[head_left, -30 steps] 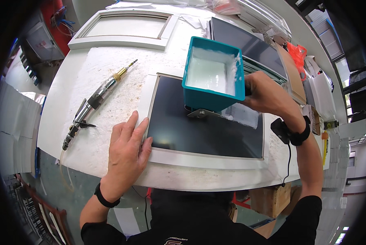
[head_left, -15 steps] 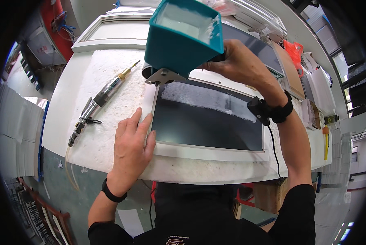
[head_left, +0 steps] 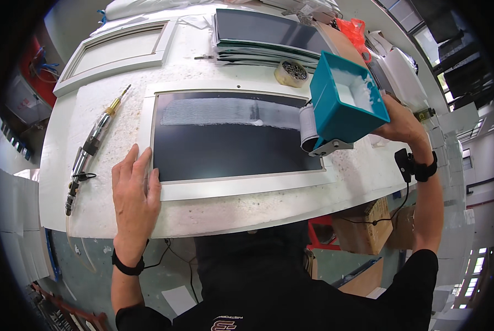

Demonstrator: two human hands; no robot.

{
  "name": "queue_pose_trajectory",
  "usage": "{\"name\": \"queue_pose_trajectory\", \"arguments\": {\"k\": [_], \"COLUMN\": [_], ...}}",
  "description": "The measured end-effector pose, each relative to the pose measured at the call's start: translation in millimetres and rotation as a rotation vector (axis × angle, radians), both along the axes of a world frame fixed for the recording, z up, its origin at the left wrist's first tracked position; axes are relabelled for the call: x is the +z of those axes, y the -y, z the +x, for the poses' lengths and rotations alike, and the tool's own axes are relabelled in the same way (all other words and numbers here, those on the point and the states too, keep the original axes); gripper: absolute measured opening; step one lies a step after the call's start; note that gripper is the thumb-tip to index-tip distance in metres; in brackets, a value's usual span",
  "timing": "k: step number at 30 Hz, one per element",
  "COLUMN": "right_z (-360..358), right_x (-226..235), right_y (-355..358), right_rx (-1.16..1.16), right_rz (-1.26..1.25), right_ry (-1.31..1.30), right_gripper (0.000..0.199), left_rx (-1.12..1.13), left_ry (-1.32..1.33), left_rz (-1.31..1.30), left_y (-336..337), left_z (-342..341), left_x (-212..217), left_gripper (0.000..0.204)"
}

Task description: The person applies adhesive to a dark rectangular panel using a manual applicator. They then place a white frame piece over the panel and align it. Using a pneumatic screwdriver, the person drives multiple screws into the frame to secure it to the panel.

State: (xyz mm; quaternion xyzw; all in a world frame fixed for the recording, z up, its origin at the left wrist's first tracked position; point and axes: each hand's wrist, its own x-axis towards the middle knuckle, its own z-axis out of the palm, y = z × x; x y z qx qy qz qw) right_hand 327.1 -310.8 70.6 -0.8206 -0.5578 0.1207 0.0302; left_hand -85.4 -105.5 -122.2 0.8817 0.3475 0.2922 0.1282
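Observation:
My right hand [head_left: 397, 122] grips a glue roller at the right; most of its handle is hidden. The glue roller [head_left: 343, 118] has a teal hopper with white glue inside and a textured roller on its left side. That roller is over the right end of a dark panel [head_left: 225, 151] set in a white frame [head_left: 219, 190]. A white glue band [head_left: 208, 112] runs across the panel's far half, with a small blob near its middle. My left hand [head_left: 134, 196] lies with fingers stretched out along the frame's left edge, thumb apart.
A pneumatic screwdriver [head_left: 95, 138] lies left of the frame. Behind are another white frame [head_left: 114, 49], a stack of dark panels [head_left: 269, 33] and a round tub of screws [head_left: 291, 73]. A red plastic bag [head_left: 354, 34] sits at the far right. Cardboard boxes [head_left: 363, 223] stand below the table edge.
My right hand has carried the glue roller from above the panel's far left corner to its right end. My left hand stays at the frame's left edge. The whole view has shifted.

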Motion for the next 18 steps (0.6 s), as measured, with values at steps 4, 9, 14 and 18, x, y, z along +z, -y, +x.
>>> {"name": "queue_pose_trajectory", "arguments": {"k": [4, 9, 14, 18], "right_z": [2.7, 12.4, 9.8, -10.0], "right_x": [-10.6, -22.8, -28.7, -36.5], "right_y": [17.1, 20.0, 7.4, -4.9], "right_rx": [0.012, 0.084, 0.128, 0.108], "right_rz": [-0.036, -0.101, -0.156, -0.124], "right_ry": [-0.06, -0.059, -0.051, -0.112], "right_gripper": [0.032, 0.03, 0.029, 0.028], "left_rx": [-0.001, -0.005, -0.01, 0.037], "left_ry": [-0.012, -0.013, 0.003, 0.045], "left_rz": [0.016, 0.014, 0.021, -0.11], "left_y": [-0.1, 0.6, 0.7, 0.7], "left_z": [0.5, 2.3, 1.2, -2.9], "left_x": [0.6, 0.2, 3.0, 1.8], "left_gripper": [0.041, 0.041, 0.041, 0.043]}}
